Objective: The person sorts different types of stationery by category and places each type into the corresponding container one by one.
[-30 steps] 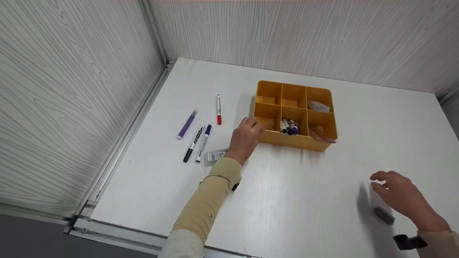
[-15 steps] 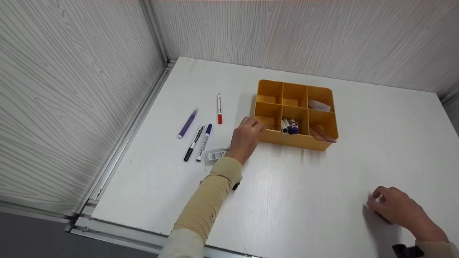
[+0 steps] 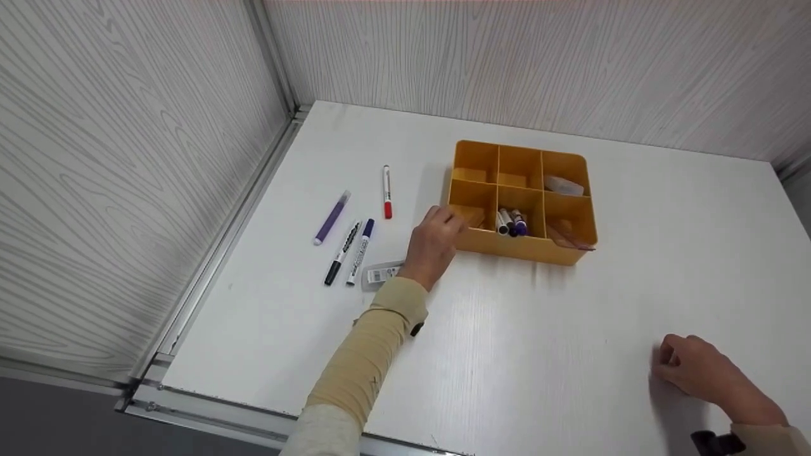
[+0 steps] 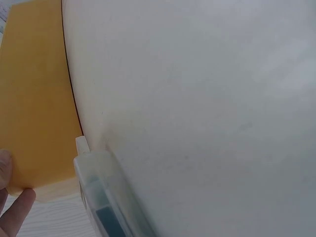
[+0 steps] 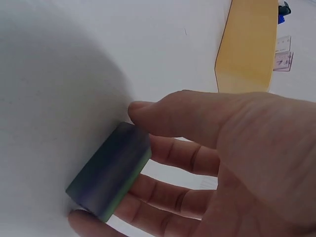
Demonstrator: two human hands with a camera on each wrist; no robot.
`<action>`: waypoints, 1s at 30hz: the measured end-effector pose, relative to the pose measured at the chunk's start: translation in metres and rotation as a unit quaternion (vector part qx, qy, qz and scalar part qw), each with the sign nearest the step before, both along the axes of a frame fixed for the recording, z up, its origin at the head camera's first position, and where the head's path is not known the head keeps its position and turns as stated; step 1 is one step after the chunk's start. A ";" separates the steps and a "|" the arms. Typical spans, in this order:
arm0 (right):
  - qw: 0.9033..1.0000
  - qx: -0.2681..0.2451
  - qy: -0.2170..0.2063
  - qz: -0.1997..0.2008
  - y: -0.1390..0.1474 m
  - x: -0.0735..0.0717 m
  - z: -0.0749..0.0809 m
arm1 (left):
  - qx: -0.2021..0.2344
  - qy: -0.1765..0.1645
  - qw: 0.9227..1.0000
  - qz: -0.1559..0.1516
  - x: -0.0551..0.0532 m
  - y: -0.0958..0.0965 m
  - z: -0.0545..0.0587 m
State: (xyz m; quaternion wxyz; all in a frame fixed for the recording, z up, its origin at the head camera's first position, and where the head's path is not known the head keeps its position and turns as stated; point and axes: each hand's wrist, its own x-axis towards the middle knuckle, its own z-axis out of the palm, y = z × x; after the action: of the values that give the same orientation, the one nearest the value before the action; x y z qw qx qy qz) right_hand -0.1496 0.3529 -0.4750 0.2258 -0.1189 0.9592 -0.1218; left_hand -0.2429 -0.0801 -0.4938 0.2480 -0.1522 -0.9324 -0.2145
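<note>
A yellow six-compartment organizer box (image 3: 519, 247) stands right of the table's middle. My left hand (image 3: 433, 246) grips its near left corner; in the left wrist view the fingers (image 4: 19, 212) lie against its yellow wall. Below that wrist is a translucent case (image 3: 379, 276) with a label, partly covered by the sleeve. My right hand (image 3: 697, 367) is low over the table at the right, holding a small dark rectangular block (image 5: 111, 170). In the right wrist view the thumb is at the block's upper end and the fingers curl along its side. The hand hides the block from the head view.
Left of the box lie a red-capped marker (image 3: 388, 193), a purple marker (image 3: 331, 218), a black-capped marker (image 3: 342, 253) and a blue-capped marker (image 3: 360, 253). Several markers (image 3: 510, 223) fill the box's front middle compartment. A clear plastic piece (image 3: 563, 185) sits in the back right one.
My right hand has come down onto the dark block and closed its fingers round it. The left hand stays at the box corner.
</note>
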 end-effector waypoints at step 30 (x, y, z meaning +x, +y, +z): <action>0.995 -0.048 0.089 0.016 -0.026 -0.015 0.025 | 0.008 0.003 1.000 -0.004 -0.001 0.000 -0.001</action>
State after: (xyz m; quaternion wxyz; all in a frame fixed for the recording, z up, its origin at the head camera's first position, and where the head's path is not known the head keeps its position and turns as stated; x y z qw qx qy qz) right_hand -0.1641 0.3272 -0.4495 0.1353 -0.1554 0.9665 -0.1529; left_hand -0.2435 -0.0805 -0.4950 0.2510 -0.1550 -0.9292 -0.2224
